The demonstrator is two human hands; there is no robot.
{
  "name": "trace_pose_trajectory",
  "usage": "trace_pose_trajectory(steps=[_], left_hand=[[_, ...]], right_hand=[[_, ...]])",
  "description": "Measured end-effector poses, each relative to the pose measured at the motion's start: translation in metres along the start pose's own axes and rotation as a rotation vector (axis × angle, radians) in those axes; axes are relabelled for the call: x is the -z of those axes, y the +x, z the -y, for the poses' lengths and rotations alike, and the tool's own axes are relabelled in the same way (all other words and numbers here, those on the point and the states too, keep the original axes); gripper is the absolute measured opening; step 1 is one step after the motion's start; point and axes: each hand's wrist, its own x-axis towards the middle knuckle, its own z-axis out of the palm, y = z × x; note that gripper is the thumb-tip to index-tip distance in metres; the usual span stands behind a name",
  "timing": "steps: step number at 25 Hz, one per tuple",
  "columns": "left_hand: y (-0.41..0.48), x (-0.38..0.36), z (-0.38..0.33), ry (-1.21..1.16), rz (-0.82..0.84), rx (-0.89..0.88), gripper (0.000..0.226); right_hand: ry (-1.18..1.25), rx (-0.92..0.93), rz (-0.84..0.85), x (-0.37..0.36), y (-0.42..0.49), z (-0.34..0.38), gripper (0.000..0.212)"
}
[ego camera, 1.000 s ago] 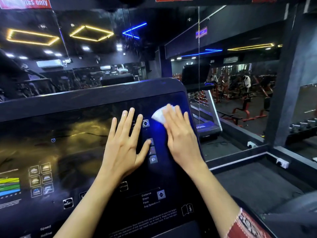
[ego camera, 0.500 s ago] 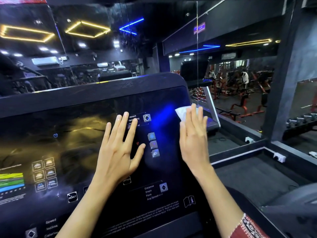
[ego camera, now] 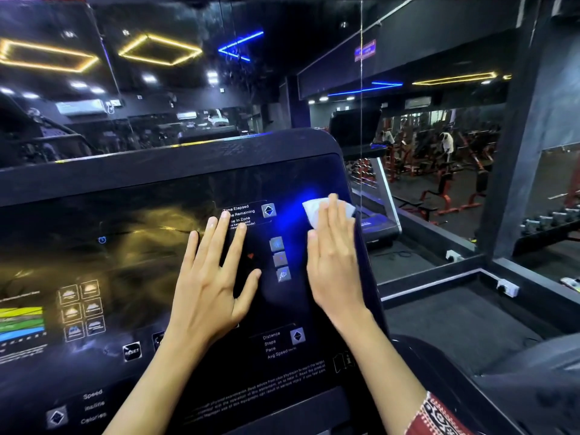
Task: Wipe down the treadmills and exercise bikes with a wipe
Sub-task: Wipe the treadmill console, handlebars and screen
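A black glossy treadmill console [ego camera: 150,221] fills the lower left of the head view, with printed labels and small buttons. My right hand [ego camera: 332,259] lies flat with straight fingers and presses a white wipe [ego camera: 314,211] against the console's right side, near its edge. The wipe sticks out above and left of the fingertips. My left hand [ego camera: 213,277] rests flat on the console, fingers spread, just left of a column of buttons [ego camera: 279,259].
A mirror wall [ego camera: 439,152] behind the console reflects gym machines and ceiling lights. To the right lie a dark floor area [ego camera: 455,324], a ledge with white sockets [ego camera: 507,287], and a dark pillar [ego camera: 514,152].
My right hand slid the wipe right toward the console's edge, then back a little to the left. My left hand stayed flat in place.
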Motion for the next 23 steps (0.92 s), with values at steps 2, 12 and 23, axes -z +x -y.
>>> trace_pose_trajectory(steps=[2, 12, 23], left_hand=[[0.0, 0.0, 0.0, -0.001, -0.003, -0.001, 0.062], [-0.004, 0.003, 0.004, 0.001, -0.012, 0.015, 0.062], [-0.027, 0.022, 0.04, 0.022, 0.018, 0.05, 0.062]], right_hand=[[0.067, 0.209, 0.137, 0.001, -0.012, 0.012, 0.049], [0.055, 0.041, 0.032, -0.008, 0.0, 0.022, 0.049], [0.022, -0.014, 0.031, -0.029, -0.014, 0.069, 0.05]])
